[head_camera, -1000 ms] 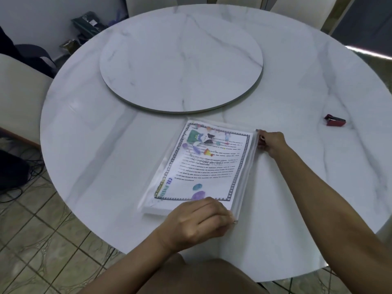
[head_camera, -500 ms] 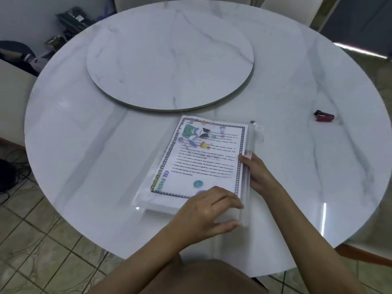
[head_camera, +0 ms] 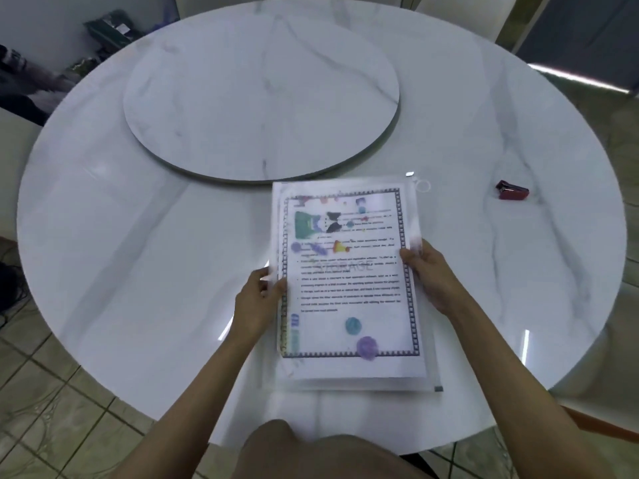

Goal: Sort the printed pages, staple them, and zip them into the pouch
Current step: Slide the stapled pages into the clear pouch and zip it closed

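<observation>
Both sides of clear plastic zip pouch [head_camera: 349, 383] pinched, left hand [head_camera: 257, 302], right hand [head_camera: 432, 274]; printed pages [head_camera: 345, 295] poss. spilled if part-unzipped.

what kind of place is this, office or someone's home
Most likely a home dining area: a big round marble-look table with a lazy Susan turntable on it, a pale chair back behind it, and a tiled floor.

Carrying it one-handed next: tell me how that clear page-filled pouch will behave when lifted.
The pouch likely flexes and sags from one edge: thin clear plastic over paper pages, and left hand and right hand each grip a side. Its glossy skin probably slides on the polished table.
</observation>
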Tool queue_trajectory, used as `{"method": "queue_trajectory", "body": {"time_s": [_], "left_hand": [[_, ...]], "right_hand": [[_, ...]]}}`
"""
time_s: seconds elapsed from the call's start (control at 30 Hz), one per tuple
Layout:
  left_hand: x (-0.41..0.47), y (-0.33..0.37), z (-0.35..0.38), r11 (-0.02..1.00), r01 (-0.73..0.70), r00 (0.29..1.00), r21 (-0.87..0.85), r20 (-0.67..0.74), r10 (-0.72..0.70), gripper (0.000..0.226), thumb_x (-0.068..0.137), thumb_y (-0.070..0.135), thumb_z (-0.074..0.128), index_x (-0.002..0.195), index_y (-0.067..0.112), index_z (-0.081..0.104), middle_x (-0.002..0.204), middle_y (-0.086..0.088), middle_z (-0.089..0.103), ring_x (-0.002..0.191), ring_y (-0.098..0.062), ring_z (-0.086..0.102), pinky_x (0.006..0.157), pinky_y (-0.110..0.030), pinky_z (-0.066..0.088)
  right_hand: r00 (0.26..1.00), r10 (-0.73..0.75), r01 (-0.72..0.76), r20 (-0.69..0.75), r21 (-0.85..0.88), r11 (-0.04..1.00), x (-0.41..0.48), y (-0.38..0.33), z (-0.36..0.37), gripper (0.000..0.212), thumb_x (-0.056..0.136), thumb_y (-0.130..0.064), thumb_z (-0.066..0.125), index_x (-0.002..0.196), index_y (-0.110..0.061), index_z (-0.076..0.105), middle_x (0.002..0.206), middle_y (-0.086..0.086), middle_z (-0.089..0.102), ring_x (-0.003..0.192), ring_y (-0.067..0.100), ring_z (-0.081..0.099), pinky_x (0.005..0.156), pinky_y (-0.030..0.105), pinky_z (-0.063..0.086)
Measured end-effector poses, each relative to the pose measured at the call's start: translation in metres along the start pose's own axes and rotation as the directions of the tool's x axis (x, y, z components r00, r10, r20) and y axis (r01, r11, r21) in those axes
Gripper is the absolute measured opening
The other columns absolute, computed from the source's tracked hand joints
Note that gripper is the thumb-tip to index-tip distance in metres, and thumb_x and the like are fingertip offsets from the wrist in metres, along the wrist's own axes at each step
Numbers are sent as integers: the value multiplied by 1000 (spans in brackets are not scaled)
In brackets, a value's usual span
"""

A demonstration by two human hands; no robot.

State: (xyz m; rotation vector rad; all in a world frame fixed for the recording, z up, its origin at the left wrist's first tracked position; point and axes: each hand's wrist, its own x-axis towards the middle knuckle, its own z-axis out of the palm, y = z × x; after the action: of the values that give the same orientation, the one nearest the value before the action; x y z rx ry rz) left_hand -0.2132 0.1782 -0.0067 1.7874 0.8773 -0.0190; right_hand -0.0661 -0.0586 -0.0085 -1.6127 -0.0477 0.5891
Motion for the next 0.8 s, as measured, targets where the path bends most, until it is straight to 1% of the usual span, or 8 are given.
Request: {"method": "queue_trajectory", "body": {"time_s": [0.07,0.13,0.37,0.5,0.57,0.67,0.77,0.8], "left_hand": [[-2,-5,12,997,-17,995,80,-101,26,35,89,24,59,120,8,53,100,0,59,91,-19,57,77,-26,42],[-4,-6,21,997,-24,981,76,-189,38,32,89,22,59,117,7,54,97,-1,60,86,-17,56,74,-24,39],[-16,-6,45,996,-78,916,-48,-398,52,32,90,17,58,121,12,51,103,1,59,92,-16,55,82,-25,43],[-21,-7,60,996,-61,890,-63,-455,26,36,90,15,57,124,11,50,112,2,55,98,-13,52,87,-21,38],[-21,-8,66,998,-54,876,-39,-482,28,38,89,15,58,125,9,50,116,-1,55,102,-15,52,88,-21,38],[-20,-12,75,997,-50,867,64,-493,76,38,89,14,58,126,6,50,121,-11,52,110,-25,49,93,-25,38],[-20,-14,84,977,-88,861,195,-478,173,39,88,8,58,127,5,51,127,-15,48,120,-28,40,97,-9,23],[-20,-14,86,970,-102,858,221,-474,198,39,88,6,58,127,5,52,129,-14,48,121,-26,38,99,-11,21]], "right_hand": [[988,-19,-17,-152,-232,972,5,6,-1,24,93,-19,53,116,-13,54,115,3,61,99,19,60,83,30,47],[967,-68,-23,-244,-353,935,10,11,-8,28,93,-14,51,121,-11,54,115,5,55,98,17,55,83,27,43],[948,-213,36,-236,-585,810,29,0,-83,26,92,-9,52,116,-9,62,121,11,53,98,10,51,87,14,33],[896,-331,39,-298,-688,725,60,-16,-138,25,91,-5,52,114,-5,62,120,16,56,107,23,57,86,15,34],[876,-381,41,-295,-742,669,79,-23,-163,26,89,-3,54,114,-1,61,122,19,55,110,30,57,89,22,36],[865,-424,41,-269,-804,593,100,-31,-192,31,87,2,55,117,4,59,125,25,51,109,30,56,91,14,32],[878,-431,52,-207,-856,515,115,-31,-211,36,84,7,55,120,5,57,123,30,50,110,31,53,96,19,32],[891,-410,39,-196,-866,499,118,-30,-216,40,83,9,54,122,4,56,124,30,49,112,35,51,99,24,33]]}}
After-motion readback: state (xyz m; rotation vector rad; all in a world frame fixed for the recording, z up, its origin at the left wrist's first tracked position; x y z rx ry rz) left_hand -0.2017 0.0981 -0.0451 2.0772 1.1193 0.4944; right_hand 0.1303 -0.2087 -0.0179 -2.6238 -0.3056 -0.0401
